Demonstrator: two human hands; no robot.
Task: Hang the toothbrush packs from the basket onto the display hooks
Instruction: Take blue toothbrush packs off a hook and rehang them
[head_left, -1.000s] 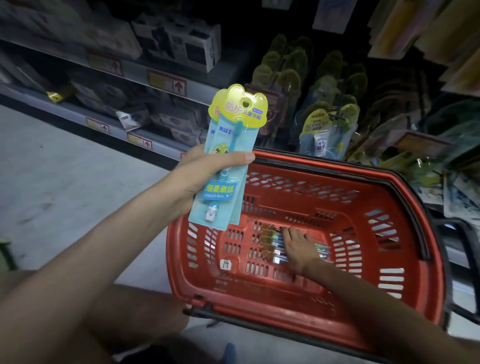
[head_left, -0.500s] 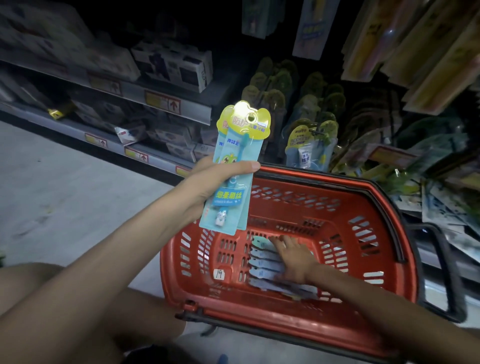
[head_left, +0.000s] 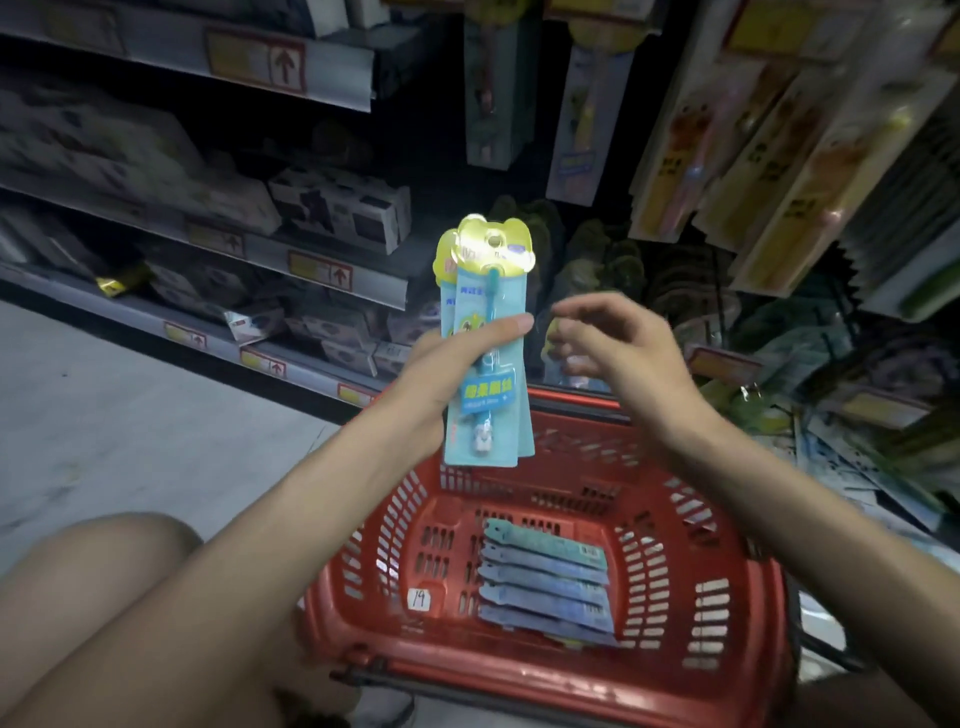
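Several toothbrush packs (head_left: 485, 415) are standing upright above the red basket (head_left: 727, 545), left grip (head_left: 447, 364) pinching them, while right grip (head_left: 618, 348), just lifted off the stacked packs (head_left: 545, 582) empty and loosely spread, is moving in, likely to separate one for hanging.

held packs (head_left: 485, 364) above basket (head_left: 727, 613); stacked packs (head_left: 545, 584) in basket; shelves (head_left: 291, 270) behind.

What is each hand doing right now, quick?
Left hand: grips the blue toothbrush packs, held upright.
Right hand: open, fingers loosely curled, holding nothing.
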